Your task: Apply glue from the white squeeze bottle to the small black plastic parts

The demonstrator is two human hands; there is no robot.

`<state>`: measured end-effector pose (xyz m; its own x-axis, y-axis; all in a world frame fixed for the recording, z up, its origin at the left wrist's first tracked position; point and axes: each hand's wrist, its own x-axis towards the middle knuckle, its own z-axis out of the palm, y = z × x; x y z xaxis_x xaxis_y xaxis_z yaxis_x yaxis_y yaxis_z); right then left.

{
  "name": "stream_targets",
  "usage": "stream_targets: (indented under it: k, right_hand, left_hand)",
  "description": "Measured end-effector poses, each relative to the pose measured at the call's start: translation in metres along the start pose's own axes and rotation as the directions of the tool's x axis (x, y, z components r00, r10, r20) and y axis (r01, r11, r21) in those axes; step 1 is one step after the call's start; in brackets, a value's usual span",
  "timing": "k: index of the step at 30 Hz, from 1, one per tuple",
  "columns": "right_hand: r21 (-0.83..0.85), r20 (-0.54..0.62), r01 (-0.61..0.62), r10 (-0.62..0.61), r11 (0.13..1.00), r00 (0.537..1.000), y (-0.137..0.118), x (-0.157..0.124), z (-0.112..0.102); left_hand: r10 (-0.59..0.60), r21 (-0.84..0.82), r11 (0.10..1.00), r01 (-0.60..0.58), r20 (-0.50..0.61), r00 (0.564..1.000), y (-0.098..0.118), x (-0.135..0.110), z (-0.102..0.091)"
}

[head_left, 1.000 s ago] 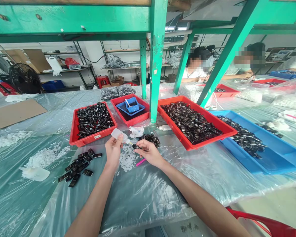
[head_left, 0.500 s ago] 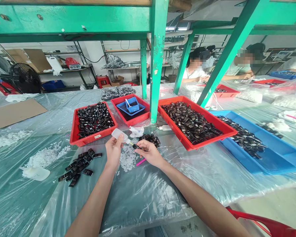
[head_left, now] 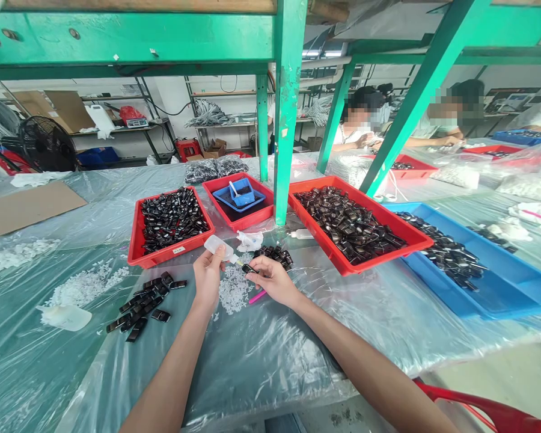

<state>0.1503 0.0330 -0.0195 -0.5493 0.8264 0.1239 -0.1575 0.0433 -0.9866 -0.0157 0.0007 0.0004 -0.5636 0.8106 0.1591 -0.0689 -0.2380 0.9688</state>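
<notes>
My left hand (head_left: pixel 208 273) is closed around a translucent squeeze bottle (head_left: pixel 217 247) with a thin nozzle tip. The tip points right and down, close to a small glossy black plastic piece (head_left: pixel 249 269) pinched in my right hand (head_left: pixel 273 278); whether they touch I cannot tell. Under both hands lies a heap of small white bits (head_left: pixel 234 291), with a pink pen-like tool (head_left: pixel 257 296) beside it. Behind my right hand is a cluster of black pieces (head_left: pixel 279 255). Another loose pile of black pieces (head_left: pixel 139 304) lies left of my left forearm.
Red trays of black parts stand at the left (head_left: pixel 134 240) and right (head_left: pixel 342 269), with a blue tray (head_left: pixel 500 300) farther right. Another red tray (head_left: pixel 247 224) holds small blue trays. A green post (head_left: pixel 284 120) rises ahead. Two co-workers sit across the table.
My hands stay almost in place, the bottle tip still near the black piece. In the background, a co-worker's hands have moved slightly.
</notes>
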Motion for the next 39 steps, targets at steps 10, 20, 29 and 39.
stream_targets:
  k: [10,20,29,39]
  right_hand:
    - [-0.02,-0.001,0.015,-0.015,1.0,1.0,0.001,0.0,-0.001]
    - [-0.026,-0.007,0.016,-0.016,1.0,1.0,0.0,0.0,-0.001]
    - [-0.036,-0.007,0.018,-0.018,0.999,1.0,-0.001,0.0,-0.001]
    - [-0.055,-0.017,0.017,-0.018,0.998,1.0,-0.001,0.001,-0.002]
  left_hand:
    - [-0.051,-0.051,0.997,0.051,0.01,0.999,0.003,0.0,0.001]
    - [-0.059,-0.078,0.995,0.058,0.0,0.998,0.006,-0.003,0.002]
    - [-0.083,-0.123,0.989,0.08,-0.02,0.996,0.004,0.001,0.0]
    - [-0.247,-0.316,0.927,0.202,-0.111,0.963,0.006,0.009,-0.006]
